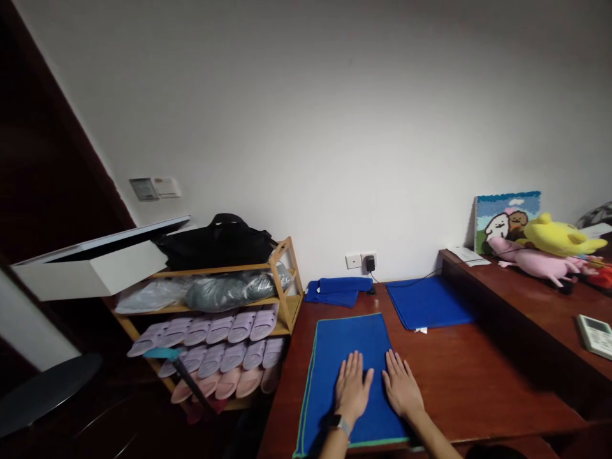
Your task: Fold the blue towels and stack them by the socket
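A blue cloth (351, 338) with green stitched edges lies flat on the brown wooden table (459, 382), folded so that two edges show along its left side. My left hand (354, 387) rests palm down on the middle of the cloth, fingers stretched out, with a watch on the wrist. Across the cloth's right edge lies my right hand (401, 386), also flat with its fingers extended. Neither hand grips anything. Behind, a stack of folded blue cloths (430, 303) sits near the wall, and a smaller folded blue cloth (337, 290) lies to its left.
Left of the table stands a wooden shoe rack (282, 280) with several slippers (239, 325) and a black bag (220, 242). On a raised ledge at right are plush toys (559, 236) and a white calculator-like device (595, 335). A black plug (370, 263) trails a cable.
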A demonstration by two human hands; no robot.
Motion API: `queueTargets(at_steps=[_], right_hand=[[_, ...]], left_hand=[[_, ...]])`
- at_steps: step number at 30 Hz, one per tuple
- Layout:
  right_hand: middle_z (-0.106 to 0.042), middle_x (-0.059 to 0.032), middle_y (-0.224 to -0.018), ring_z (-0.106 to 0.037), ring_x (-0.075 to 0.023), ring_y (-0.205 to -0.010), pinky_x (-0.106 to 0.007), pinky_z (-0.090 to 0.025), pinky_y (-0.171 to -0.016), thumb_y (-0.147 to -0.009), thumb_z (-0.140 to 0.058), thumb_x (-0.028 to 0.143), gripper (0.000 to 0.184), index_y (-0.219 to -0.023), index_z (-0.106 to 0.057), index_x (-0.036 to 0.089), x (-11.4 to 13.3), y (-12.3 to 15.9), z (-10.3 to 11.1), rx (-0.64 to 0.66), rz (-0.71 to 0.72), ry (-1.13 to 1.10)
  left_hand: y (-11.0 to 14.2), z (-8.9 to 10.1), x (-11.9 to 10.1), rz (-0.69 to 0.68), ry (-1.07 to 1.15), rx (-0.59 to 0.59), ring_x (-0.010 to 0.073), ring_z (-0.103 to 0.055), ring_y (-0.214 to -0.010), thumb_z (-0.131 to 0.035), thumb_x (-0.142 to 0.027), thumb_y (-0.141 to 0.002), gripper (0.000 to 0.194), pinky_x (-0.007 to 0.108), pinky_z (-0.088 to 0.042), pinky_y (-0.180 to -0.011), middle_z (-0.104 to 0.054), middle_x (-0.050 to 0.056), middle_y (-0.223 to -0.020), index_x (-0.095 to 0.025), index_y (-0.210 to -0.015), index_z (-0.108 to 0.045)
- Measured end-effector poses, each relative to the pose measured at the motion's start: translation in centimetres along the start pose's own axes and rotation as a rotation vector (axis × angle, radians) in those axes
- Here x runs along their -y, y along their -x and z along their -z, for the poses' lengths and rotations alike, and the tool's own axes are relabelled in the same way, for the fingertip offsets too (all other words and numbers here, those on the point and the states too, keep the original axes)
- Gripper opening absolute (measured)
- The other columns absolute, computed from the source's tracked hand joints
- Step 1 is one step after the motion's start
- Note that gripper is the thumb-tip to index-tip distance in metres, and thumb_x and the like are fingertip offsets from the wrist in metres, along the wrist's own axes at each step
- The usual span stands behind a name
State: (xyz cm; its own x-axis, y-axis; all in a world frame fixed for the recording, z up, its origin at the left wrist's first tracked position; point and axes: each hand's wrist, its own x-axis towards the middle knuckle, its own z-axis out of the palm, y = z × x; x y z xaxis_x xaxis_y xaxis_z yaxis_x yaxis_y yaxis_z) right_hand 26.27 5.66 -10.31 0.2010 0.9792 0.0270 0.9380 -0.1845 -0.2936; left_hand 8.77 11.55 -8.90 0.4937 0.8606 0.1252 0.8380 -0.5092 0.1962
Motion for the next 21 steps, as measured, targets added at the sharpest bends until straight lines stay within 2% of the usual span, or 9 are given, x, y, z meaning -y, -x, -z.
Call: queueTargets(at_steps=[4, 7, 11, 14, 18, 21], right_hand=[[-0.023, -0.0049, -0.172, -0.018, -0.0232, -0.161, -0.045, -0.016, -0.132, -0.105, -0.017, 0.044, 0.069, -0.165, -0.026, 0.011, 0.3, -0.1, 0.4, 0.007, -0.020, -0.032], [-0.021, -0.0046, -0.173, -0.018, -0.0227, -0.161, -0.045, -0.015, -0.132, -0.105, -0.018, 0.045, 0.070, -0.165, -0.025, 0.011, 0.4, 0.1, 0.4, 0.019, -0.033, -0.028], [-0.026, -0.0050, -0.172, -0.021, -0.0235, -0.160, -0.046, -0.017, -0.131, -0.104, -0.017, 0.045, 0.069, -0.165, -0.029, 0.014, 0.4, -0.4, 0.5, 0.026, -0.048, -0.025], [-0.030, -0.0058, -0.171, -0.023, -0.0237, -0.160, -0.046, -0.017, -0.131, -0.104, -0.018, 0.043, 0.068, -0.164, -0.032, 0.014, 0.5, -1.8, 1.3, -0.014, -0.031, -0.032], [-0.026, -0.0074, -0.172, -0.020, -0.0241, -0.161, -0.045, -0.016, -0.131, -0.104, -0.018, 0.041, 0.069, -0.165, -0.029, 0.010, 0.7, -4.3, 2.6, 0.020, -0.020, -0.029], [-0.025, -0.0090, -0.172, -0.020, -0.0238, -0.161, -0.045, -0.016, -0.131, -0.104, -0.018, 0.039, 0.069, -0.165, -0.027, 0.008, 0.6, -5.2, 2.6, 0.057, -0.027, -0.026]], left_hand=[[1.1, 1.8, 7.6, 0.199, -0.080, 0.011, 0.0276, -0.023, -0.160, -0.014, -0.061, -0.107, 0.078, 0.051, -0.022, -0.132, -0.025, 0.010, -0.171, -0.012, -0.164, -0.032], [1.6, 2.5, 10.7, 0.231, -0.101, -0.015, 0.0263, -0.023, -0.160, -0.014, -0.061, -0.107, 0.078, 0.049, -0.022, -0.132, -0.024, 0.011, -0.172, -0.011, -0.165, -0.031], [1.9, 2.1, 11.1, 0.224, -0.100, -0.039, 0.0261, -0.022, -0.160, -0.014, -0.064, -0.106, 0.082, 0.047, -0.023, -0.132, -0.025, 0.012, -0.172, -0.009, -0.164, -0.032], [1.9, 1.8, 10.9, 0.223, -0.095, -0.036, 0.0265, -0.023, -0.160, -0.014, -0.064, -0.105, 0.081, 0.047, -0.023, -0.132, -0.025, 0.011, -0.172, -0.011, -0.164, -0.032], [1.8, 1.9, 10.9, 0.217, -0.094, -0.031, 0.0271, -0.023, -0.160, -0.014, -0.063, -0.106, 0.081, 0.048, -0.024, -0.131, -0.025, 0.011, -0.172, -0.011, -0.164, -0.032], [1.9, 1.9, 11.0, 0.220, -0.098, -0.029, 0.0276, -0.024, -0.160, -0.015, -0.063, -0.106, 0.079, 0.049, -0.024, -0.131, -0.026, 0.011, -0.172, -0.012, -0.164, -0.032]])
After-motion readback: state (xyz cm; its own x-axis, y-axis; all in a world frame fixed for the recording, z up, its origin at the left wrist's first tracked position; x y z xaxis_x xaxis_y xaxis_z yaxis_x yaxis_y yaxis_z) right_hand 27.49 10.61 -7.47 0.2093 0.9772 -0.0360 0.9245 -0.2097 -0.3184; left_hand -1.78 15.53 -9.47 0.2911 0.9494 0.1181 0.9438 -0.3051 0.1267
